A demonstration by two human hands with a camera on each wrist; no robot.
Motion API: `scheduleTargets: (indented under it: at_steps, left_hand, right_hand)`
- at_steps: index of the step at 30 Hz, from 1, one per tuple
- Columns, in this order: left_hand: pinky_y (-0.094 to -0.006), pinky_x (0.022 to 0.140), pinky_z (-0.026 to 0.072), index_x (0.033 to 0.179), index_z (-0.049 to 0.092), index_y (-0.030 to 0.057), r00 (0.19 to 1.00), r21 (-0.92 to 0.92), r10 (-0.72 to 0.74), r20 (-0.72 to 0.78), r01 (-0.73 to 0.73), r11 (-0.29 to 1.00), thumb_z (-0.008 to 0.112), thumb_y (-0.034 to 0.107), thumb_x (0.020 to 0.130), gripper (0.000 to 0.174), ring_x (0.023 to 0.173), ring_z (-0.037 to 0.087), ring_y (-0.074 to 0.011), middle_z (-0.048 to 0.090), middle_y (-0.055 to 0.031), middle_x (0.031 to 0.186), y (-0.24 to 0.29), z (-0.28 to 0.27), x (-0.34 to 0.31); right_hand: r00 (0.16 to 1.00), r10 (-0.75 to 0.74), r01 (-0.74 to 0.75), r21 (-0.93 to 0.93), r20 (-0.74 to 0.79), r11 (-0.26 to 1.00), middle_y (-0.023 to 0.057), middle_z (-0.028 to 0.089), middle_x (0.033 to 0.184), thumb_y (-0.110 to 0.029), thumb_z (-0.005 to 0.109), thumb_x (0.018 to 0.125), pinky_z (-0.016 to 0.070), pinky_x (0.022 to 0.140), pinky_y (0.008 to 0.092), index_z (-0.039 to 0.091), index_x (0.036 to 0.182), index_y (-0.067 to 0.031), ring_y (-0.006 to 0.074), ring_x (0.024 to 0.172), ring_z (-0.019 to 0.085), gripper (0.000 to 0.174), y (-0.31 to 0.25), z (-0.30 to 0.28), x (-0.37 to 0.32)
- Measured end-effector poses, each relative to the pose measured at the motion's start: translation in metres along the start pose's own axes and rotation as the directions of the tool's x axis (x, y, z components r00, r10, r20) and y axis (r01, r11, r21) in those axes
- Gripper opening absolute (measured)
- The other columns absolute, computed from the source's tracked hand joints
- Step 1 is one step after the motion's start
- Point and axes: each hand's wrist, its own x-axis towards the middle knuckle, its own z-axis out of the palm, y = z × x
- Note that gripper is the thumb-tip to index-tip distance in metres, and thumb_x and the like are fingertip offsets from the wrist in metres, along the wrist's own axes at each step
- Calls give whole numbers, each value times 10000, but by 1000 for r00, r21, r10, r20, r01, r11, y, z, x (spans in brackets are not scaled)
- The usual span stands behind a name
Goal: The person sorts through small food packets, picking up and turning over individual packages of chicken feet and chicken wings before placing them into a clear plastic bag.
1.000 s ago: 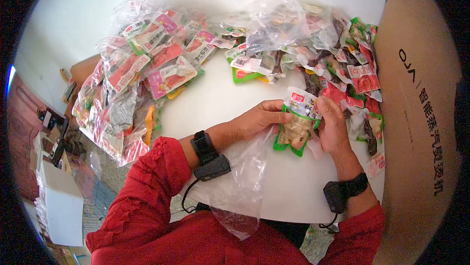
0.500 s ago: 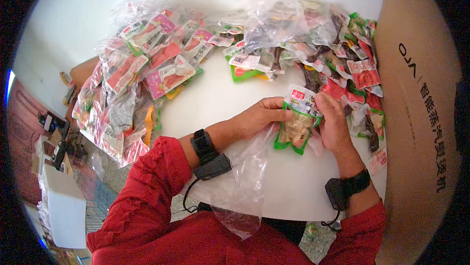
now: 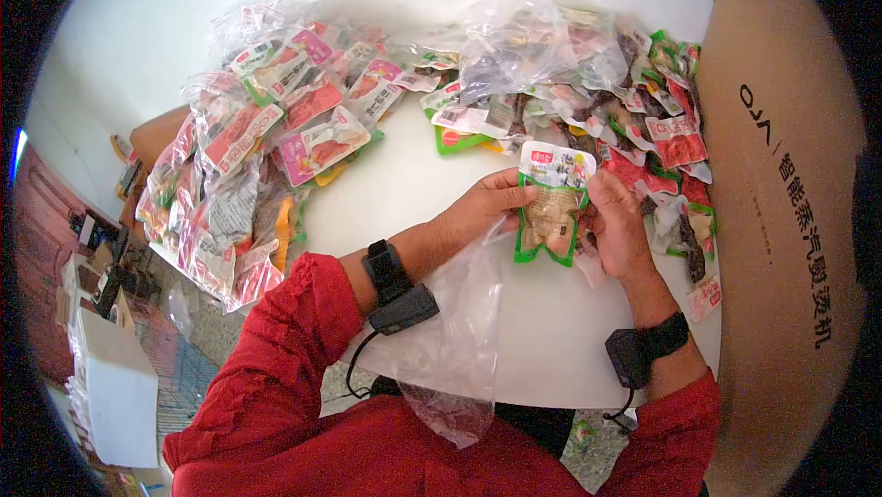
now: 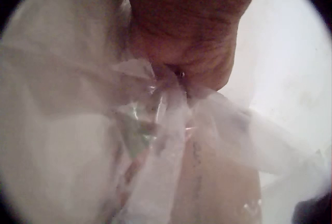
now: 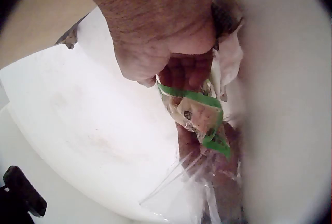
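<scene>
In the head view, a vacuum-sealed snack packet (image 3: 549,212), white at the top with a green border and pale pieces inside, is held upright between both hands. My right hand (image 3: 622,226) grips its right side, the thumb at the upper corner. At its left edge, my left hand (image 3: 480,212) pinches with the thumb in front and also holds a clear plastic bag (image 3: 450,341), which hangs toward the lap. The left wrist view shows the bag's crumpled film (image 4: 161,156) gathered below that hand. Beneath the right fingers a pinkish edge shows, partly hidden.
Bagged snack packets (image 3: 239,143) are heaped on the left of the white table (image 3: 386,208). Another pile of loose packets (image 3: 634,129) lies at the back right, partly under a clear bag (image 3: 514,42). A tall cardboard box (image 3: 790,221) borders the right side.
The packet has risen slightly and turned more upright, its front facing the camera more squarely. Both hands keep hold, and the clear bag still hangs from the left hand.
</scene>
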Motion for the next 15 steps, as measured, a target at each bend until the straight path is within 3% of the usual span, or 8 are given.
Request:
scheduleTargets:
  at_steps: [1, 3, 5, 8, 12, 15]
  left_hand:
    - [-240, 707, 476, 1121, 467, 44, 1000, 25, -3, -12, 3, 1000, 500, 160, 847, 299, 856, 566, -115, 566, -62, 1025, 2, -4, 0]
    - [-250, 730, 478, 1125, 459, 39, 1000, 49, -5, -24, 6, 999, 496, 160, 849, 303, 875, 564, -127, 558, -72, 1039, 4, -6, -1]
    - [-285, 826, 458, 1134, 446, 28, 1000, 42, -21, 12, 20, 999, 489, 146, 851, 309, 964, 543, -163, 534, -94, 1084, 7, -4, -3]
    - [-287, 833, 453, 1143, 435, 21, 998, -26, 33, 46, -32, 999, 486, 141, 853, 318, 980, 533, -168, 528, -99, 1092, 1, -6, 1]
    - [-304, 841, 450, 1140, 434, 17, 1000, 13, 7, 18, -7, 1000, 487, 139, 851, 318, 978, 535, -172, 529, -99, 1090, 3, 1, -3]
    - [-318, 848, 444, 1139, 432, 12, 999, -81, 8, 53, -4, 997, 487, 133, 849, 320, 974, 537, -180, 526, -100, 1095, 0, 3, -3]
  right_hand:
    - [996, -17, 19, -25, 83, 999, -8, 500, 710, -272, 477, 854, 406, 529, 213, 509, 846, -63, 63, 615, 476, 211, -2, 0, -1]
    - [997, -16, 20, -51, 81, 999, -26, 473, 674, -264, 477, 853, 390, 508, 205, 489, 805, -78, 52, 591, 456, 193, -5, 3, -2]
    - [997, -15, 20, -73, 77, 997, -43, 446, 637, -257, 478, 853, 375, 487, 196, 468, 763, -93, 40, 567, 437, 187, -4, 3, -3]
    - [996, 31, -29, -25, 81, 999, -47, 433, 643, -245, 480, 851, 362, 474, 191, 465, 753, -97, 34, 572, 424, 178, -3, 1, -2]
    - [996, -6, 11, -56, 88, 998, -46, 431, 651, -232, 477, 849, 353, 492, 193, 459, 730, -93, 36, 579, 408, 184, 1, -1, 1]
    - [996, -58, 66, -123, 72, 990, -43, 427, 664, -222, 479, 846, 353, 524, 198, 463, 733, -85, 40, 607, 403, 178, 5, -3, 3]
